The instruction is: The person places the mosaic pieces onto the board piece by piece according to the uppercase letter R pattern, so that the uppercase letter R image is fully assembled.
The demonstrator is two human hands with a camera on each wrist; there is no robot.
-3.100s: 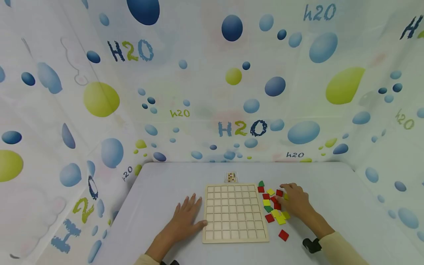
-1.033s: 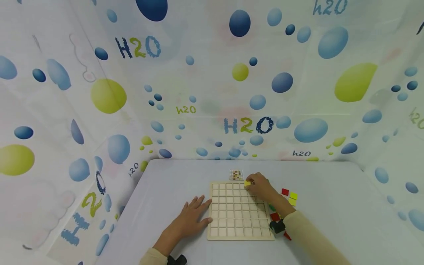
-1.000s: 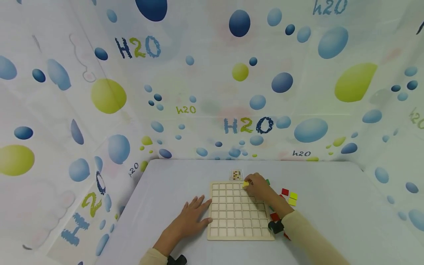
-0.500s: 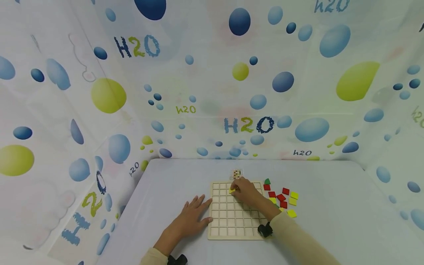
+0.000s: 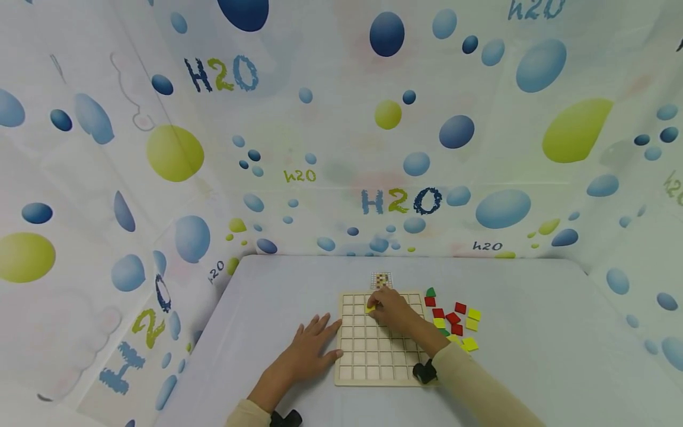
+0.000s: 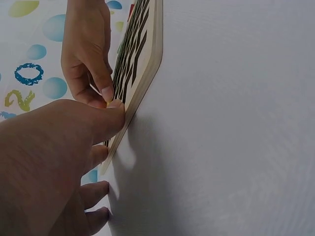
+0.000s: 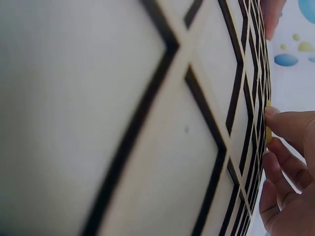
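My right hand (image 5: 392, 309) pinches a yellow square tile (image 7: 268, 132) between thumb and fingers. It is close over the upper part of a pale wooden grid board (image 5: 358, 359), around the second row from the far edge. In the right wrist view the tile is seen edge-on, right at the board's surface. My left hand (image 5: 309, 354) lies with fingers spread at the board's left side, its fingertips at the rim. The left wrist view shows its thumb (image 6: 110, 118) on the board's edge. The right hand and sleeve hide some of the grid cells.
Loose red (image 5: 452, 319), yellow (image 5: 473, 315) and green (image 5: 430, 292) tiles lie scattered right of the board. A small printed card with a coloured grid pattern (image 5: 381, 277) lies beyond its far edge. A patterned curtain (image 5: 331, 148) stands behind the white table (image 5: 288, 290).
The right hand has gone from the loose tiles to the board's far edge with a yellow tile, then left and nearer into the grid. The left hand stays at the board's side.
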